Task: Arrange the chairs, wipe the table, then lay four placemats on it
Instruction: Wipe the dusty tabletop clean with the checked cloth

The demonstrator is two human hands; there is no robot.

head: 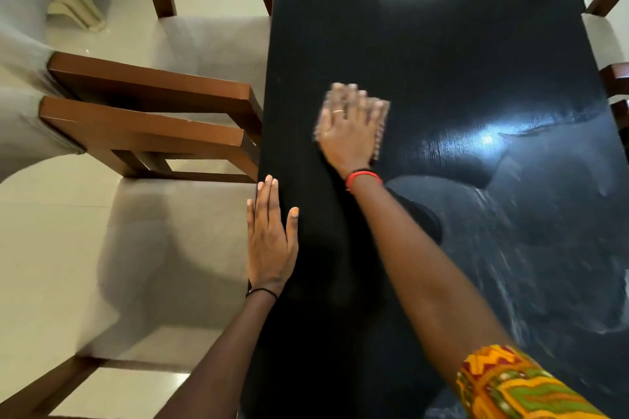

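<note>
A long black table [442,54] fills the right of the head view, with wet streaks on its right half. My right hand [347,133] presses flat on a pale cloth [382,126] lying on the tabletop near the left side; the hand is motion-blurred. My left hand [270,238] rests flat on the table's left edge, fingers straight. Two wooden chairs with beige seats stand tucked against the left side, one near [163,231] and one farther [211,41]. No placemats are in view.
Parts of two more wooden chairs [609,44] show at the table's right edge. Beige fabric items [76,7] lie on the pale tiled floor at the upper left.
</note>
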